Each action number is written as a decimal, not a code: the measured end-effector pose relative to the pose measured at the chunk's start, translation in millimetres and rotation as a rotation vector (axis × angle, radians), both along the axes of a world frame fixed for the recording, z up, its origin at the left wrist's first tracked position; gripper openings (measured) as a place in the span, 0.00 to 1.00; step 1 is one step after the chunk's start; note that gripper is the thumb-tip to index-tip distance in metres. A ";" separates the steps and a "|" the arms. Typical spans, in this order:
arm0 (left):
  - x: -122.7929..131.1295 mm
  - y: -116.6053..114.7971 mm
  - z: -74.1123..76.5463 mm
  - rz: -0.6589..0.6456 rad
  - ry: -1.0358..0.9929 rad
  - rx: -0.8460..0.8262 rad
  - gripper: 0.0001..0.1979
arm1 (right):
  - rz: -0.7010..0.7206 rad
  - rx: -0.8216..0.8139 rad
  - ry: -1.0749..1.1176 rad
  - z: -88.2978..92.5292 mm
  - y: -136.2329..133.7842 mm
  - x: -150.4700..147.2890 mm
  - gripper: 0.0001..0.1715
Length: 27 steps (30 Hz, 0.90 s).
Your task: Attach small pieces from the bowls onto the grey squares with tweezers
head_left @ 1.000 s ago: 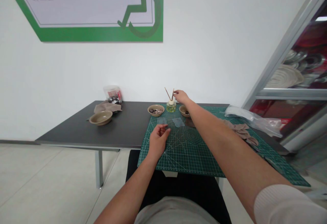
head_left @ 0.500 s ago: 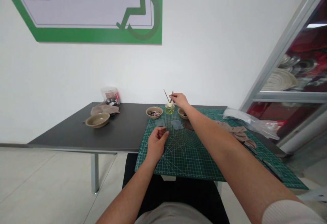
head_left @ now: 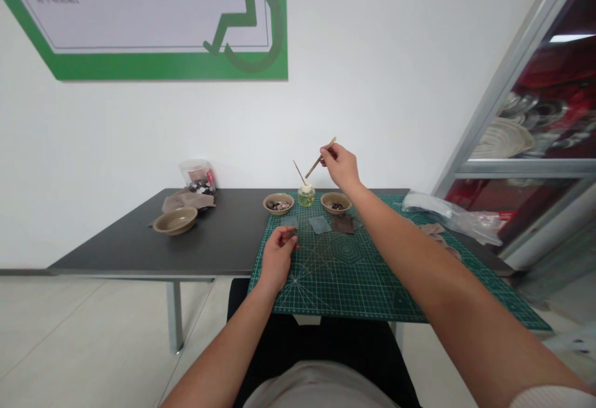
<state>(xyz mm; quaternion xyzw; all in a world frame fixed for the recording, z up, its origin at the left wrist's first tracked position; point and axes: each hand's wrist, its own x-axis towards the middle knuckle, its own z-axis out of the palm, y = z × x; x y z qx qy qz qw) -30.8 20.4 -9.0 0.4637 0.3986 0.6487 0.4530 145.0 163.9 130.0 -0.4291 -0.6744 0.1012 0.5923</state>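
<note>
My right hand (head_left: 339,166) is raised above the far end of the green cutting mat (head_left: 372,271) and pinches a thin wooden stick (head_left: 320,158), lifted clear of the small glass bottle (head_left: 306,195). One other stick (head_left: 298,172) still stands in that bottle. My left hand (head_left: 278,253) rests on the mat's left part, fingers curled around a small dark piece I cannot make out. Small grey and brown squares (head_left: 321,224) lie on the mat in front of the bottle.
Two tan bowls (head_left: 278,203) (head_left: 336,202) flank the bottle. A third tan bowl (head_left: 176,221), a crumpled cloth and a clear plastic jar (head_left: 198,176) sit at the table's far left. Clear plastic bags (head_left: 447,212) and beige cloth lie at the right. A glass cabinet stands right.
My right hand has pulled one stick up and out of the bottle, moving up and slightly right. My left hand has closed a little and shifted slightly forward on the mat.
</note>
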 end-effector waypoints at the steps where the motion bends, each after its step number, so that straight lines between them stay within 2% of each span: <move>1: 0.0 -0.4 -0.4 0.007 0.007 0.004 0.11 | 0.046 -0.002 0.086 -0.8 -9.3 3.5 0.15; 6: 1.9 -0.9 -1.2 0.029 0.003 -0.010 0.10 | 0.198 -0.058 0.483 -18.5 -61.7 23.3 0.15; 11: 4.9 1.1 7.7 -0.073 -0.093 -0.135 0.11 | 0.218 -0.170 0.777 -50.5 -104.5 46.0 0.14; 14: 9.4 3.8 14.0 -0.116 -0.126 -0.144 0.13 | 0.248 -0.249 0.905 -70.8 -120.6 56.2 0.13; 19: 20.2 13.4 13.5 -0.149 -0.104 -0.112 0.16 | 0.259 -0.349 1.042 -97.5 -133.3 60.0 0.09; 27: 19.2 20.9 1.2 -0.178 0.070 -0.036 0.18 | 0.313 -0.457 1.041 -120.3 -127.4 50.7 0.09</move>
